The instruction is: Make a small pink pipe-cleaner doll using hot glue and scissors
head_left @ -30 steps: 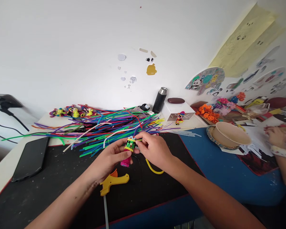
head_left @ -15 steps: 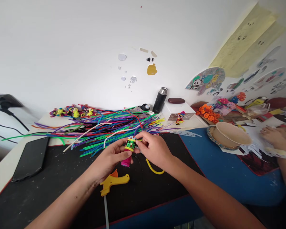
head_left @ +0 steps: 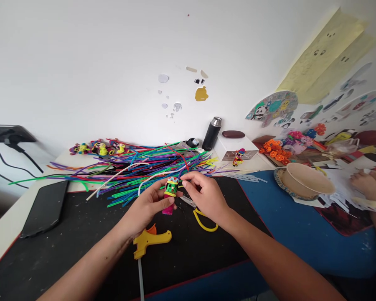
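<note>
My left hand (head_left: 153, 201) is wrapped round a small pipe-cleaner figure (head_left: 171, 189). It is held upright, with a green face, yellow bands, a light-blue zigzag top and a pink lower part. At the right side of its head, my right hand (head_left: 203, 193) has its thumb and forefinger pinched together. What lies between those fingertips, if anything, is too small to make out. Scissors with yellow handles (head_left: 209, 228) lie on the mat beneath the right hand, their blades partly hidden. Nearer to me is a yellow glue gun (head_left: 153, 239) with an orange trigger and a grey glue stick.
Behind my hands spreads a heap of coloured pipe cleaners (head_left: 156, 167). Finished figures (head_left: 102, 147) lie at the back left; another figure (head_left: 238, 157) stands by a white box (head_left: 230, 146). A black flask (head_left: 211, 133), a phone (head_left: 45, 209), a bowl (head_left: 310, 177) and a co-worker's hand (head_left: 363, 184) are around.
My right fingertips have shifted slightly off the figure's head, and the figure's face is turned more towards me. The scissor blades now show. The view has shifted a little.
</note>
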`<action>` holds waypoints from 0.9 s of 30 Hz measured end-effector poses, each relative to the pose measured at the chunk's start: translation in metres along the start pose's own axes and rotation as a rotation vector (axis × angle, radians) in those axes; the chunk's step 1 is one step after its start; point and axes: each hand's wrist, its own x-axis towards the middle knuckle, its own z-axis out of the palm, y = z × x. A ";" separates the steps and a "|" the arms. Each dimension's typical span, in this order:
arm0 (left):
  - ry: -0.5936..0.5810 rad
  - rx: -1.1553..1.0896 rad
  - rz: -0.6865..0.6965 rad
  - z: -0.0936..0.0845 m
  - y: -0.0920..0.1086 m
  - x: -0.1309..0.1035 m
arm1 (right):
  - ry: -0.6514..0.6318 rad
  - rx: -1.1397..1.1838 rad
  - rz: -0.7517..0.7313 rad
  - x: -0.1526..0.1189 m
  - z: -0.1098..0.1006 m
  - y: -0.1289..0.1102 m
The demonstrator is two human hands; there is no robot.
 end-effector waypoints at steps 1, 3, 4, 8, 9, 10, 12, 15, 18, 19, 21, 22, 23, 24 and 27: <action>0.006 0.002 0.005 0.000 0.000 0.001 | 0.004 0.015 0.005 0.000 0.000 0.000; 0.013 0.005 0.014 -0.001 0.000 0.002 | 0.009 0.027 0.010 0.000 0.001 0.001; 0.017 0.008 0.018 -0.001 0.000 0.002 | 0.011 0.028 0.010 0.000 0.001 0.002; 0.013 0.016 0.023 -0.003 -0.002 0.003 | 0.019 0.003 -0.003 0.001 0.003 0.004; 0.005 0.016 0.023 -0.004 -0.003 0.003 | 0.022 -0.010 -0.011 0.002 0.004 0.005; -0.003 0.017 0.023 -0.004 -0.003 0.003 | 0.025 -0.025 -0.019 0.002 0.005 0.006; -0.016 0.016 0.021 -0.003 -0.003 0.002 | 0.026 -0.056 -0.036 0.003 0.006 0.007; -0.025 0.010 0.008 -0.002 -0.001 0.001 | 0.013 -0.088 -0.053 0.004 0.008 0.007; -0.030 0.004 -0.006 -0.002 0.000 0.001 | 0.011 -0.105 -0.067 0.004 0.008 0.007; -0.031 0.005 -0.011 -0.002 0.000 0.001 | 0.016 -0.109 -0.072 0.004 0.008 0.006; -0.033 0.018 -0.019 -0.003 -0.001 0.001 | 0.029 -0.116 -0.087 0.003 0.007 0.005; -0.031 0.030 -0.019 -0.003 -0.001 0.002 | 0.035 -0.119 -0.096 0.003 0.007 0.005; -0.028 0.045 -0.018 -0.003 -0.002 0.002 | 0.039 -0.123 -0.107 0.003 0.007 0.004; -0.021 0.061 -0.014 -0.003 -0.002 0.003 | 0.040 -0.129 -0.118 0.003 0.006 0.003; 0.006 0.115 0.012 -0.004 -0.003 0.003 | 0.027 -0.153 -0.149 0.002 0.008 -0.001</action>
